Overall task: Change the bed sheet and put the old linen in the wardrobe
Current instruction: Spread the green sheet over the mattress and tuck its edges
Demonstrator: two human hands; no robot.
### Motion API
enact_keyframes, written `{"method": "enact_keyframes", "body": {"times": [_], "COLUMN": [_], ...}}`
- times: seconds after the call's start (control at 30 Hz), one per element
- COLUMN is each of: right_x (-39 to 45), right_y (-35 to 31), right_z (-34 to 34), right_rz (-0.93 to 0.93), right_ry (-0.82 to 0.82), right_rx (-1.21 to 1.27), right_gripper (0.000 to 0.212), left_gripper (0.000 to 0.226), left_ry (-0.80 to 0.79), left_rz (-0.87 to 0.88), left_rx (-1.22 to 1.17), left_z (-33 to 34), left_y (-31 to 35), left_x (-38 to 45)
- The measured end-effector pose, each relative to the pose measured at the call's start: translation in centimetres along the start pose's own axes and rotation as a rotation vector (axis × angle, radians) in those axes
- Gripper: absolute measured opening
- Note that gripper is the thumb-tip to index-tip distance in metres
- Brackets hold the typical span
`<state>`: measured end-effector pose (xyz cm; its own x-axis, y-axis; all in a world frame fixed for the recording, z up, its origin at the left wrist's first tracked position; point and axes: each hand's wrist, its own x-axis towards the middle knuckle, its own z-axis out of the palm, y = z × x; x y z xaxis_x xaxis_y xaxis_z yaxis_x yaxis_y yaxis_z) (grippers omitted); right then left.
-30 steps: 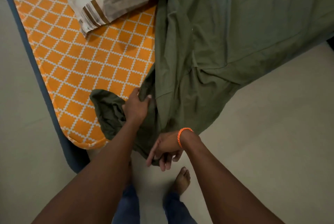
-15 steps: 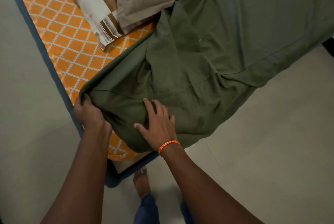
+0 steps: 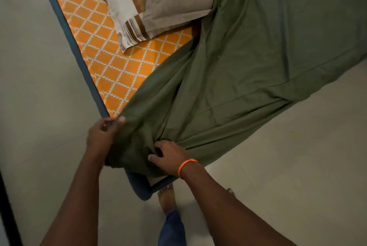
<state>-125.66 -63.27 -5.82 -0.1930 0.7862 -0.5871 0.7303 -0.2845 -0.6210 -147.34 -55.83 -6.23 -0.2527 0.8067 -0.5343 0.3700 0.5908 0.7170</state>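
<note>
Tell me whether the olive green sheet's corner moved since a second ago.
Yes. The olive green sheet corner went from mid-mattress down over the orange patterned mattress near corner.

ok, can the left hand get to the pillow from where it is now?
Probably not without letting go: the left hand grips the green sheet at the bed's near corner, and the pillow lies far up the bed, though nothing blocks the way.

Bare floor (image 3: pixel 288 166) flanks the bed; pillows (image 3: pixel 158 5) block its head
</note>
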Motion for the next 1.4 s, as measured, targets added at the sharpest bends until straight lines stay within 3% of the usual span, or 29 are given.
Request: {"method": "enact_keyframes", "body": {"times": [0.07, 0.1, 0.23, 0.3, 0.37, 0.47, 0.53, 0.63, 0.73, 0.8, 0.87, 0.93, 1.0, 1.1, 1.2, 1.33, 1.4], "right_x": [-0.4, -0.5, -0.6, -0.8, -1.1, -2.0, -2.8, -3.4, -3.6, -3.1, -1.8, -0.6, -0.1, -0.6, -2.6, -5.5, -6.8], "right_y": [0.6, 0.9, 2.9, 4.3, 5.8, 7.2, 8.0, 10.6, 15.4, 19.0, 22.1, 23.9, 24.7, 24.7, 23.8, 23.8, 23.8], "right_z": [0.4, 0.6, 1.2, 1.6, 2.0, 1.1, -0.3, -2.9, -5.5, -7.3, -8.5, -8.9, -8.2, -7.9, -8.5, -7.6, -6.9], "right_rz": [-0.014, -0.012, 0.056, 0.102, 0.113, 0.041, 0.014, 0.154, 0.499, 0.776, 0.993, 1.041, 0.959, 0.815, 0.765, 0.861, 0.967], "right_ry": [0.045, 0.084, 0.216, 0.268, 0.336, 0.53, 0.734, 1.093, 1.363, 1.297, 1.029, 0.799, 0.72, 0.874, 0.961, 1.114, 1.149], "right_rx": [0.031, 0.04, 0.054, 0.139, 0.199, 0.179, 0.266, 0.358, 0.487, 0.667, 0.92, 1.282, 1.478, 1.387, 1.561, 1.485, 1.66], "right_gripper": [0.042, 0.046, 0.047, 0.05, 0.052, 0.042, 0.033, 0.017, 0.009, 0.034, 0.071, 0.091, 0.071, 0.033, 0.008, 0.01, 0.009], "left_gripper": [0.036, 0.032, 0.007, 0.007, 0.022, 0.05, 0.049, 0.029, 0.018, 0.035, 0.056, 0.061, 0.044, 0.019, 0.014, 0.021, 0.02], "left_ry": [-0.164, -0.174, 0.185, 0.313, 0.402, 0.522, 0.565, 0.382, 0.098, 0.04, 0.069, 0.098, 0.079, 0.028, 0.041, 0.192, 0.227], "left_rz": [-0.026, -0.005, 0.057, 0.039, 0.038, 0.179, 0.322, 0.563, 0.682, 0.638, 0.553, 0.52, 0.543, 0.631, 0.704, 0.681, 0.679], "left_rx": [0.086, 0.134, 0.302, 0.315, 0.316, 0.4, 0.511, 0.538, 0.586, 0.765, 0.986, 1.112, 1.148, 1.131, 1.154, 1.186, 1.204], "left_z": [1.7, 2.4, 3.8, 4.3, 5.1, 7.4, 10.0, 15.2, 20.8, 24.2, 26.7, 28.1, 28.8, 28.8, 28.0, 25.8, 24.7], "left_y": [-2.4, -3.7, -5.8, -5.0, -3.6, -1.1, 0.7, 2.6, 3.6, 4.3, 4.9, 5.2, 5.6, 6.2, 6.5, 6.9, 6.4], "left_x": [-1.9, -2.6, -4.6, -5.6, -6.2, -6.7, -7.5, -9.3, -10.3, -10.3, -9.8, -9.3, -8.8, -8.0, -7.6, -7.3, -7.9]}}
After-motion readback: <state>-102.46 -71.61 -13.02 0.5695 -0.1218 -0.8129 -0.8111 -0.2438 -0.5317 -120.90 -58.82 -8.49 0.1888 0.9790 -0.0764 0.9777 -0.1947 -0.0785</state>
